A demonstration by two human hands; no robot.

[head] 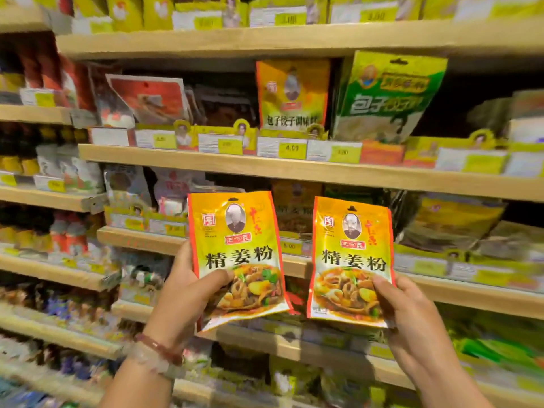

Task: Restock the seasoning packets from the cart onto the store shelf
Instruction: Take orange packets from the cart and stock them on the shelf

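Two identical yellow-orange seasoning packets with a portrait and a food picture are held up in front of the wooden store shelf (294,169). My left hand (185,293) grips the left packet (235,248) at its lower left, thumb across the front. My right hand (412,313) pinches the right packet (351,254) at its lower right corner. Both packets stand upright, side by side and a little apart, level with the third shelf board down. The cart is out of view.
On the shelf above stand a similar yellow packet (293,92) and a bigger green bag (388,95), behind price tags (291,148). Dark bags (450,225) lie to the right of the held packets. Bottles and jars (61,234) fill the left bay.
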